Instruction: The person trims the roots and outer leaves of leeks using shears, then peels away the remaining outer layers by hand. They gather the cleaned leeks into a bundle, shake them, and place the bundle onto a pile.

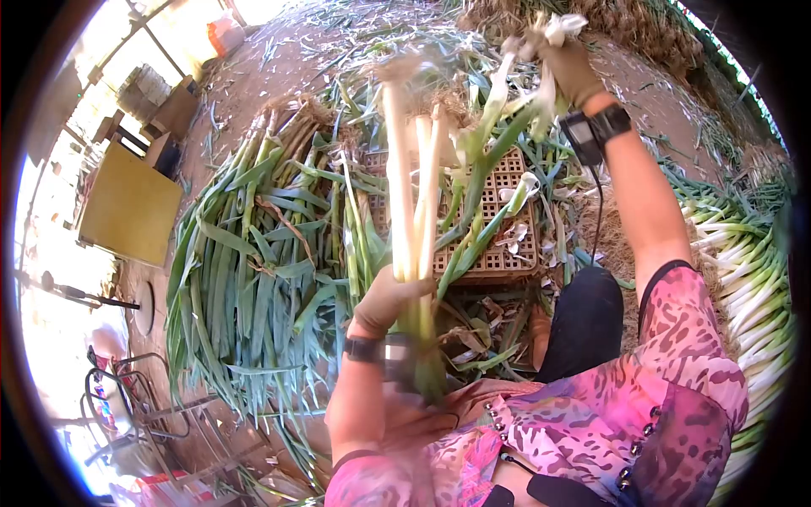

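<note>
Gloved, my left hand point(389, 297) is wrapped round several leeks point(405, 194), held upright with their pale stems and rooty ends at the top. The roots are blurred. Out at the upper right, my right hand point(568, 69), also gloved, is closed on peeled leek leaves point(503, 89) that hang down from it, partly smeared by motion. Beneath the held leeks lies an upturned tan plastic crate point(509, 182) with loose leaves and scraps on it. A large pile of untrimmed leeks point(245, 245) lies left of the crate.
Cleaned leeks point(748, 279) with white stems lie in a long row at the right. Leaf scraps point(338, 42) litter the ground behind the crate. A yellow box point(129, 203) and a metal-framed chair point(127, 397) are at the left. My bent knee point(591, 308) is beside the crate.
</note>
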Demonstrator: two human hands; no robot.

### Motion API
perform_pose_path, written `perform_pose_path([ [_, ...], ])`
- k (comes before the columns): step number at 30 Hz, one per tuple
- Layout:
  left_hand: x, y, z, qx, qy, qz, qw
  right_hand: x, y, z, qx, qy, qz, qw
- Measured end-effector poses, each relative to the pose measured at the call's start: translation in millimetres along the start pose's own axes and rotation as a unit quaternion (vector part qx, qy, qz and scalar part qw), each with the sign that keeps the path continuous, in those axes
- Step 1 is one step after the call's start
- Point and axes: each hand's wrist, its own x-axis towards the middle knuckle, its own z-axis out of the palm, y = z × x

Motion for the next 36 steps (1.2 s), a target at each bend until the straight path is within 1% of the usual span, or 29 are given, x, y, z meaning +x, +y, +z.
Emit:
perform_pose_path([
  [1,-2.6,0.9,-1.8,-0.023,-0.025,-0.013,0.999,-13.1,3.7,4.3,0.034,-0.069,-0.034,0.996],
  [2,-1.9,-1.8,-3.6,-0.032,-0.041,0.002,0.999,-29.4,7.1,15.9,0.1,-0.154,-0.055,0.981],
  [3,-0.4,-1.7,-2.8,-0.04,-0.063,0.011,0.997,-44.3,13.5,31.4,0.205,-0.237,-0.061,0.948],
  [4,1.3,-1.3,-1.1,-0.049,-0.086,0.019,0.995,-58.3,23.2,51.9,0.318,-0.313,-0.058,0.893],
  [5,2.4,-1.1,0.6,-0.056,-0.107,0.026,0.992,-71.5,34.2,75.6,0.424,-0.369,-0.059,0.825],
  [6,3.2,-0.9,2.6,-0.058,-0.106,0.028,0.992,-84.2,42.6,98.0,0.505,-0.398,-0.066,0.763],
  [8,2.5,-1.6,4.1,-0.061,-0.099,0.033,0.993,-102.8,39.0,124.2,0.558,-0.411,-0.055,0.719],
  [10,3.0,-8.0,-5.7,-0.062,-0.094,0.029,0.993,-107.7,20.1,130.1,0.445,-0.387,-0.054,0.806],
  [11,3.2,-9.7,-9.3,-0.062,-0.093,0.027,0.993,-106.4,-1.0,118.8,0.437,-0.416,0.027,0.797],
  [12,-1.5,-3.0,-5.7,-0.065,-0.075,0.024,0.995,-105.8,-14.2,111.4,0.35,-0.423,-0.038,0.835],
  [15,3.4,-7.5,-5.0,-0.073,-0.107,0.013,0.991,-90.0,-19.3,90.0,0.161,-0.411,-0.06,0.895],
  [16,4.8,-11.4,-7.6,-0.061,-0.105,0.01,0.993,-71.7,-3.6,87.4,-0.166,-0.272,-0.385,0.866],
  [17,3.0,-8.8,-7.0,-0.047,-0.103,0.008,0.994,-57.4,14.5,80.0,-0.182,-0.242,-0.297,0.906],
  [18,1.1,-6.0,-6.3,-0.034,-0.101,0.006,0.994,-34.9,19.2,65.4,-0.247,-0.221,-0.234,0.914],
  [19,0.8,-5.0,-4.2,-0.025,-0.106,0.004,0.994,-22.6,-1.9,39.7,-0.212,-0.213,-0.056,0.952],
  [20,1.4,-5.3,-0.6,-0.017,-0.11,0.002,0.994,6.8,35.8,28.7,-0.241,-0.083,-0.209,0.944],
  [21,1.5,-5.9,2.1,-0.01,-0.114,0.0,0.993,29.2,53.8,12.5,-0.232,-0.01,-0.225,0.946],
  [22,1.2,-5.5,3.0,-0.006,-0.134,0.017,0.991,49.1,63.5,-14.1,-0.195,0.042,-0.193,0.961],
  [24,-3.4,-7.6,-6.8,-0.008,-0.111,0.022,0.994,74.5,79.1,-65.8,-0.057,0.08,-0.129,0.987],
  [25,-5.6,-9.2,-11.2,-0.023,-0.103,0.02,0.994,80.4,87.0,-85.2,-0.004,0.078,-0.126,0.989],
  [26,-7.9,-9.3,-14.7,-0.038,-0.096,0.018,0.995,62.9,82.4,-86.7,-0.086,0.057,-0.144,0.984],
  [28,-4.4,-3.6,-14.9,-0.015,-0.016,0.024,0.999,24.2,73.5,-93.3,-0.25,0.01,-0.179,0.951],
  [29,-2.6,-1.6,-15.0,-0.005,0.019,0.021,1.0,10.6,82.0,-85.3,-0.309,-0.014,-0.204,0.929],
  [31,1.9,4.6,-15.8,-0.029,0.053,0.02,0.998,-22.0,117.0,-25.2,-0.344,-0.072,-0.244,0.904],
  [32,-1.0,14.2,-11.4,-0.013,0.088,0.024,0.996,-43.3,136.2,10.4,-0.322,-0.104,-0.24,0.91],
  [33,-4.0,16.9,-13.1,-0.02,0.084,0.038,0.996,-69.9,143.7,49.6,-0.237,-0.149,-0.179,0.943],
  [34,-7.3,19.5,-14.7,-0.027,0.08,0.051,0.995,-96.9,150.5,88.7,-0.151,-0.181,-0.112,0.965],
  [35,-12.2,24.8,-16.4,-0.013,0.086,0.06,0.994,-118.2,157.9,116.5,-0.221,-0.247,-0.109,0.937],
  [36,-16.9,27.6,-21.5,-0.007,0.097,0.066,0.993,-139.6,165.1,144.2,-0.288,-0.315,-0.115,0.897],
])
